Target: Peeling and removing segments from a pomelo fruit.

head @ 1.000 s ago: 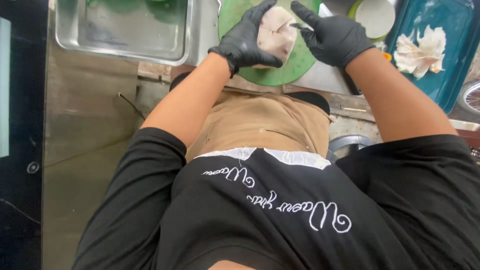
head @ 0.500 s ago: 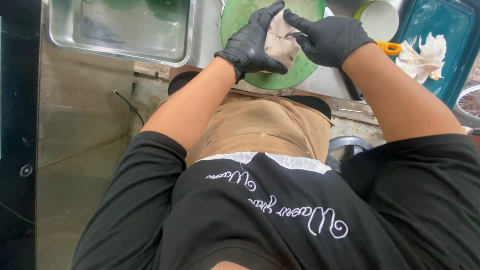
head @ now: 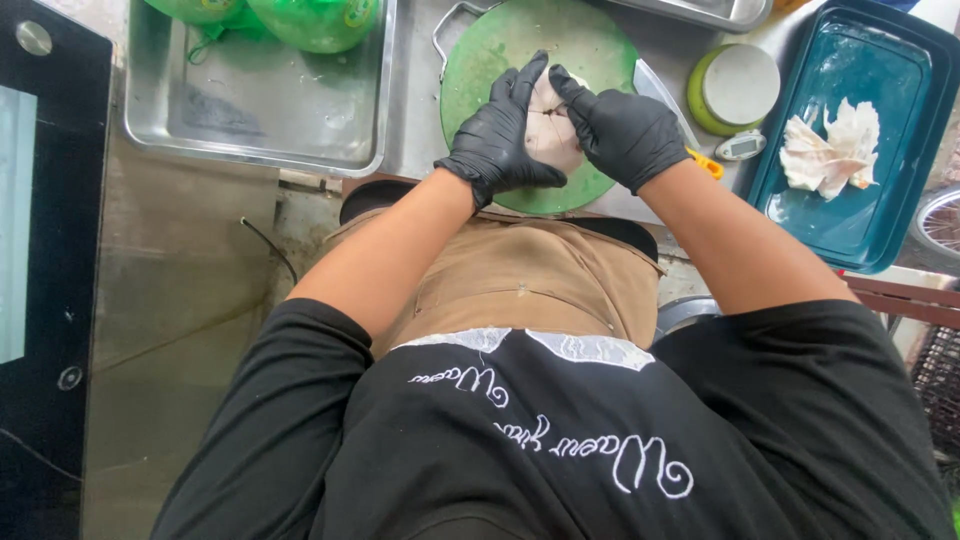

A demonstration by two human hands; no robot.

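A pale, whitish chunk with faint score lines rests on a round green cutting board. My left hand, in a black glove, wraps the chunk's left side. My right hand, also gloved in black, presses against its right side with fingers curled. A thin metal tool tip pokes from those fingers onto the chunk. Most of the chunk is hidden by both hands. A knife with an orange handle lies just right of the board, under my right wrist.
A steel tray with green bags sits at the left. To the right are a small green-rimmed scale and a teal tray holding pale scraps. A black panel stands far left.
My hands have closed in around the chunk and lowered it onto the board. The view has shifted, showing more of the board, the scale and the teal tray.
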